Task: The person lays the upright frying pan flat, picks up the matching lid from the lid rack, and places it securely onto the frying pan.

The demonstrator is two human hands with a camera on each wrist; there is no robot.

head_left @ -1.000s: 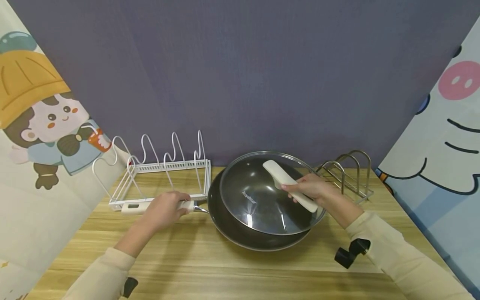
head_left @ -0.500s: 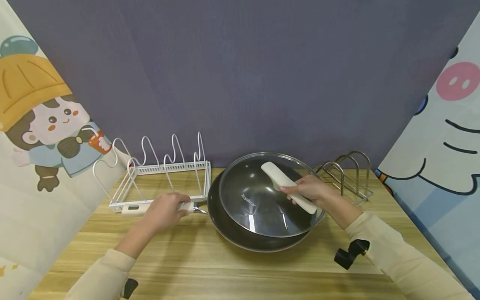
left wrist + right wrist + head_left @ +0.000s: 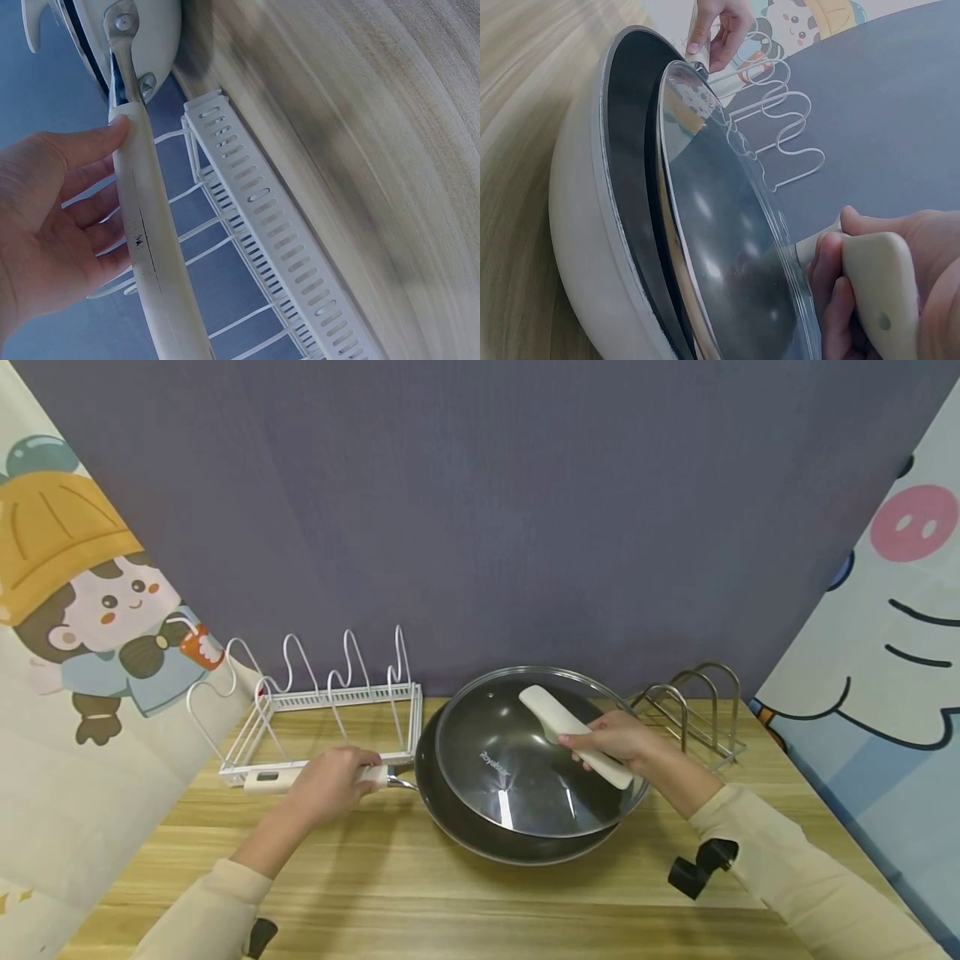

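A dark-lined frying pan (image 3: 517,852) with a pale outside stands on the wooden table. Its cream handle (image 3: 154,225) points left, and my left hand (image 3: 333,781) grips it close to the metal joint. Over the pan lies a glass lid (image 3: 487,802) marked "Royalstar", set off toward the back right so that the pan's front left inside shows. My right hand (image 3: 618,739) holds the lid's long cream handle (image 3: 551,706), fingers curled under it. From the right wrist view, the lid's near edge sits tilted at the pan's rim (image 3: 611,165).
A white wire rack (image 3: 412,718) with upright loops stands behind the pan handle on the left. To the right of the pan is a smaller metal rack (image 3: 712,718). A dark grey wall (image 3: 480,527) rises directly behind them.
The lid has shifted slightly left and toward the front with my right hand on its handle. My left hand and the pan stay in nearly the same place.
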